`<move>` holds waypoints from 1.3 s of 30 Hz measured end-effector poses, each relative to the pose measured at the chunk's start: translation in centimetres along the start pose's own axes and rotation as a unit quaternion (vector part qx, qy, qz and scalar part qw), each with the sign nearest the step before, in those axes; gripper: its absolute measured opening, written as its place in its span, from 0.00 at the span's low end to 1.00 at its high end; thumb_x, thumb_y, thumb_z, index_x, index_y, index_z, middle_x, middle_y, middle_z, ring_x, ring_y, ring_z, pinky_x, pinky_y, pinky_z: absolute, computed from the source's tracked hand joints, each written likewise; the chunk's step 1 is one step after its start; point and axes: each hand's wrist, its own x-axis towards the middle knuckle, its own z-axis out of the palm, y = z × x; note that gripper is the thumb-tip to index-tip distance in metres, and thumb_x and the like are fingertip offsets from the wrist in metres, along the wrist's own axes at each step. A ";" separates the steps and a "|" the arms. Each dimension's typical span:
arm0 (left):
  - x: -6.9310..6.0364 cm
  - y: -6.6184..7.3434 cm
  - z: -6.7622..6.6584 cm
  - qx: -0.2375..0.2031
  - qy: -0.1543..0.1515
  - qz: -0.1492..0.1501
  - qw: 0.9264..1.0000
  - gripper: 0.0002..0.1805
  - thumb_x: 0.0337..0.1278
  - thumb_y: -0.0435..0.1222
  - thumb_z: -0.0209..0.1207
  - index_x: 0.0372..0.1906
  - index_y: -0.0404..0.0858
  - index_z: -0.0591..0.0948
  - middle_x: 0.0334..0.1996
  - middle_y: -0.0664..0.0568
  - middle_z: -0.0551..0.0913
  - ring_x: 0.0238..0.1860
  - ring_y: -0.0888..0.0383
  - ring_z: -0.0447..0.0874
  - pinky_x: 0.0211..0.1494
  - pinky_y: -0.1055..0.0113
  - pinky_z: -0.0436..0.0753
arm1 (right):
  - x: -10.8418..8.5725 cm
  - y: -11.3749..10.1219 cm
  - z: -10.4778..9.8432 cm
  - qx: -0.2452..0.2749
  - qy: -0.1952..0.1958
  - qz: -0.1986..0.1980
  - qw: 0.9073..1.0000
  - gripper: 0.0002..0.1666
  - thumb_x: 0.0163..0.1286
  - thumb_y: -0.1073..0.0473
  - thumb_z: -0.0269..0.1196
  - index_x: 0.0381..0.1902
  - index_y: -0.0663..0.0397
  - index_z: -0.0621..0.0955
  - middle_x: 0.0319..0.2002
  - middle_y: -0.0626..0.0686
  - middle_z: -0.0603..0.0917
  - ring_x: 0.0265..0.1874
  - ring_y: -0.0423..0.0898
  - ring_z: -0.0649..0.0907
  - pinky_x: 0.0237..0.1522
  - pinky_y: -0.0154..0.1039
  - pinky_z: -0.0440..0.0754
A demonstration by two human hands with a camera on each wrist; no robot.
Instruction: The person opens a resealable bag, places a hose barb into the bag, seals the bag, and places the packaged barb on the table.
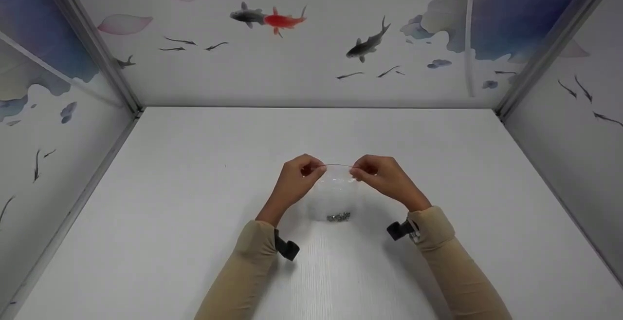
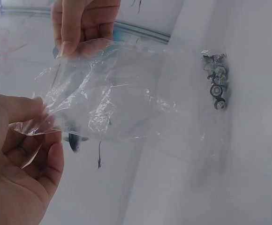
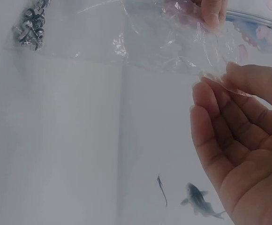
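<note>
Between both hands hangs a clear plastic bag (image 1: 334, 191) with a thin reddish line along its top edge. My left hand (image 1: 301, 176) pinches the bag's upper left corner between thumb and fingers. At the upper right corner, my right hand (image 1: 384, 176) pinches the same edge. Small shiny metal pieces, which look like screws (image 2: 215, 82), are gathered at the bottom of the bag. In the right wrist view the metal screws (image 3: 31, 26) show at the upper left, and the clear film (image 3: 150, 42) stretches to the fingertips.
A white tabletop (image 1: 146, 242) lies under the hands. Printed panels with fish and petals (image 1: 292, 76) stand at the back and both sides, joined by grey metal corner posts (image 1: 550, 42). A small black camera (image 1: 287, 250) is strapped at the left wrist, another black camera (image 1: 399, 231) at the right.
</note>
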 end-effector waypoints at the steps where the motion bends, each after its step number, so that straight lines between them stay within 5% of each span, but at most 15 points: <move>1: 0.0 0.0 0.1 0.000 0.002 0.002 1.000 0.07 0.63 0.37 0.60 0.39 0.37 0.83 0.32 0.49 0.81 0.31 0.61 0.71 0.37 0.70 0.73 | 0.0 0.0 0.0 0.000 0.001 0.000 1.000 0.13 0.69 0.52 0.61 0.37 0.56 0.84 0.30 0.52 0.85 0.27 0.44 0.80 0.32 0.33 0.77; 16: -0.3 0.0 0.3 0.003 0.006 -0.011 1.000 0.07 0.64 0.36 0.59 0.38 0.35 0.82 0.31 0.47 0.81 0.31 0.61 0.72 0.37 0.70 0.73 | 0.3 0.4 0.6 -0.001 -0.005 -0.021 1.000 0.11 0.70 0.55 0.60 0.38 0.58 0.83 0.32 0.55 0.85 0.30 0.42 0.81 0.37 0.34 0.80; 25: 0.0 0.4 0.6 -0.018 -0.025 -0.024 0.999 0.07 0.64 0.36 0.59 0.40 0.36 0.83 0.38 0.47 0.83 0.42 0.54 0.83 0.50 0.61 0.81 | 0.6 -0.6 0.9 0.015 -0.014 -0.018 1.000 0.11 0.70 0.53 0.61 0.37 0.56 0.84 0.30 0.52 0.84 0.29 0.42 0.80 0.36 0.35 0.79; 34: 0.1 0.3 0.9 -0.007 -0.009 -0.007 1.000 0.06 0.62 0.37 0.61 0.36 0.37 0.83 0.30 0.49 0.81 0.31 0.62 0.75 0.38 0.69 0.75 | 1.0 -0.6 1.1 0.002 -0.016 -0.038 0.999 0.12 0.70 0.54 0.60 0.37 0.57 0.83 0.30 0.54 0.85 0.29 0.45 0.82 0.35 0.34 0.79; 39: 0.2 0.2 0.9 -0.004 -0.006 -0.004 1.000 0.06 0.62 0.37 0.61 0.36 0.37 0.83 0.31 0.49 0.82 0.32 0.62 0.76 0.40 0.68 0.76 | 1.1 -0.5 1.2 -0.001 -0.014 -0.047 0.999 0.12 0.70 0.55 0.60 0.38 0.57 0.83 0.30 0.53 0.85 0.29 0.41 0.81 0.35 0.35 0.79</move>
